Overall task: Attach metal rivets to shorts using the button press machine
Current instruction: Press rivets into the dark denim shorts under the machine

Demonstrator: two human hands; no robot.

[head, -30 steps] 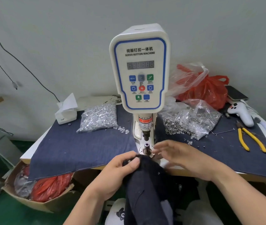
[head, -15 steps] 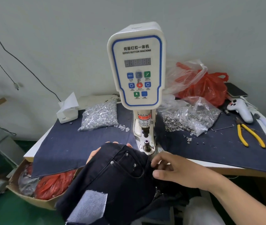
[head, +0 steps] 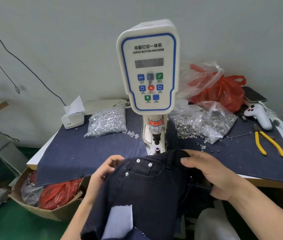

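Dark denim shorts [head: 147, 189] are spread out in front of the white servo button machine [head: 148, 70], their waistband just short of the lower die [head: 157, 150]. Three silver rivets [head: 138, 160] show around the front pocket. My left hand [head: 102, 172] holds the shorts' left edge, fingers curled under the cloth. My right hand [head: 211, 172] grips the waistband and fly side on the right. A pale patch [head: 120, 220] sits low on the shorts.
A bag of silver rivet parts [head: 107, 121] lies left of the machine, and a torn bag of ring parts [head: 204, 124] on the right, with loose pieces. Yellow pliers [head: 267, 142], a white handheld device [head: 258, 116], red bags and a tissue box [head: 73, 116] stand around.
The shorts were bunched at the die; both hands have pulled them back and spread them flat, pocket side up. My right hand moved from the die to the waistband.
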